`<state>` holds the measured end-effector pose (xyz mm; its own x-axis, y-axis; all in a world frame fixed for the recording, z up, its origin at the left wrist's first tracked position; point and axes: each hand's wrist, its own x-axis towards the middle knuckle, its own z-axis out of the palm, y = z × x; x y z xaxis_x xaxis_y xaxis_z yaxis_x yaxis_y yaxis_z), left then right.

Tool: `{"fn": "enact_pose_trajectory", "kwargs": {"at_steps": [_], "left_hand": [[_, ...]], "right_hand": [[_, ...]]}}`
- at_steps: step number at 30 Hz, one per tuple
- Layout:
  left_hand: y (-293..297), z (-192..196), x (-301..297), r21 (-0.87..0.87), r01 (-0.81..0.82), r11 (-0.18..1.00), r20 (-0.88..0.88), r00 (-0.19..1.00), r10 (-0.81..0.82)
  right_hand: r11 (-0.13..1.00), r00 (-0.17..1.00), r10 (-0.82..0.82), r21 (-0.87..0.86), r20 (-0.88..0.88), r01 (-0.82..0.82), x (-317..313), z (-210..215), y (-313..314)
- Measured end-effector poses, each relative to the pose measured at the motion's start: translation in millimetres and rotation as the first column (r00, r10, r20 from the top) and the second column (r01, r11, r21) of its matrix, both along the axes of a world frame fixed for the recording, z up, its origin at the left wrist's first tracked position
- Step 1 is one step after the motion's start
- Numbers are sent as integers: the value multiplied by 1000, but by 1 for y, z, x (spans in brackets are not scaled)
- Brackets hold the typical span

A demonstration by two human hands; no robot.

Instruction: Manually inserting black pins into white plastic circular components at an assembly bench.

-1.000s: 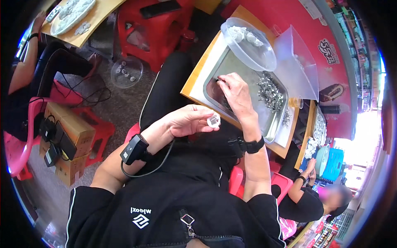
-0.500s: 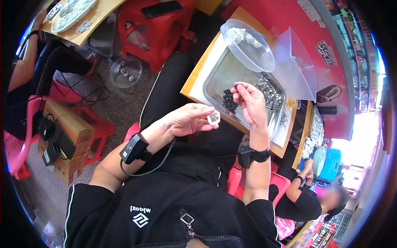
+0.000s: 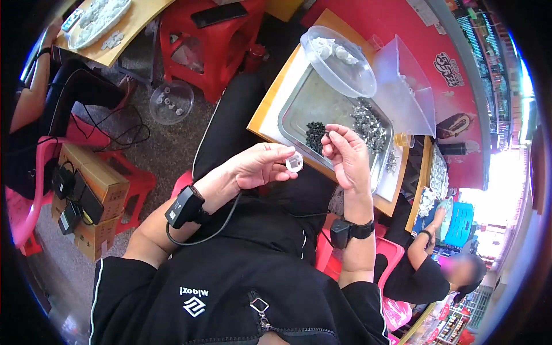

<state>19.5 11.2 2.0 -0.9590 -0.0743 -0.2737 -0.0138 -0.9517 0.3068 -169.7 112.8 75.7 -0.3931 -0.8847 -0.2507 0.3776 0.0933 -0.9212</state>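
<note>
My left hand [image 3: 260,167] pinches a small round white plastic piece [image 3: 294,163] between thumb and fingers, its face turned up. To its right, over the near edge of a metal tray [image 3: 299,106], my right hand [image 3: 351,156] has thumb and forefinger pressed together on a small dark piece [image 3: 328,134], mostly hidden by the fingertips. The two hands are apart. Inside the tray lie a pile of small black parts [image 3: 314,138] and, right of it, a heap of shiny silver metal parts [image 3: 371,126].
A clear round tub [image 3: 339,83] with white pieces rests over the tray's far side, beside a clear angled bin [image 3: 405,98]. On the floor stands a clear bowl [image 3: 171,103] of white pieces. Red stool [image 3: 207,43] behind; cartons [image 3: 95,178] at left. Other people sit at both sides.
My right hand has drawn slightly down and away from the black parts, still pinched. The left hand keeps hold of the round piece. At right, the other person's hand has moved up toward a basin.
</note>
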Motion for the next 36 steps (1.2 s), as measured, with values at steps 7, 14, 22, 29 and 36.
{"fn": "enact_pose_trajectory", "kwargs": {"at_steps": [7, 14, 22, 29, 36], "left_hand": [[0, 2, 0, 3, 2, 1000, -11, 1000, -2], [-3, 4, 2, 38, 19, 999, -44, 999, -17], [0, 1, 0, 25, 2, 1000, -9, 1000, -2], [-1, 0, -1, 38, 6, 999, -5, 1000, -6], [-1, 0, -1, 53, 5, 999, 6, 1000, -5]], "right_hand": [[998, 995, -44, 36, -84, 47, 15, 8, -2], [999, 994, -41, 1, 100, 42, 16, 1, 8], [991, 935, -103, -46, 339, 126, 21, -4, 18], [985, 881, -112, -65, 459, 159, 21, -7, 21], [974, 875, -188, -27, 446, 223, 18, -8, 20]]}}
